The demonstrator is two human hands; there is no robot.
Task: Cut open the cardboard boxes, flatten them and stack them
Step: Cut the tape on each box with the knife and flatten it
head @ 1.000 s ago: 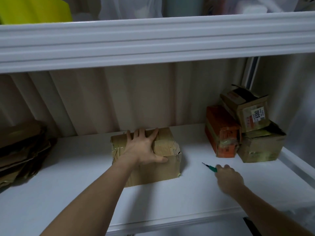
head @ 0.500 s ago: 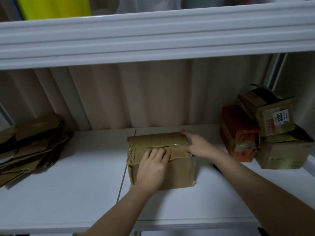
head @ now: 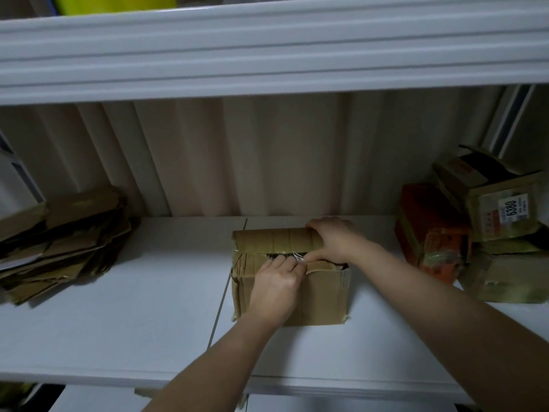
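Box [head: 312, 295] seam split; L hand [head: 274, 285] and R hand [head: 335, 240] gripping flaps. Flat stack [head: 62, 242] done (others [head: 487, 233] untouched, approx. three).

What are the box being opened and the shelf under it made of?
The box looks like plain brown cardboard, matte, creased, with shiny tape strips on its top flap. The shelf has a smooth white surface, probably painted metal or laminate; the picture cannot settle which.

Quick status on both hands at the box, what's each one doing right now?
Left hand: fingers curled over the near top flap of the cardboard box at the slit.
Right hand: gripping the far top flap of the same box.
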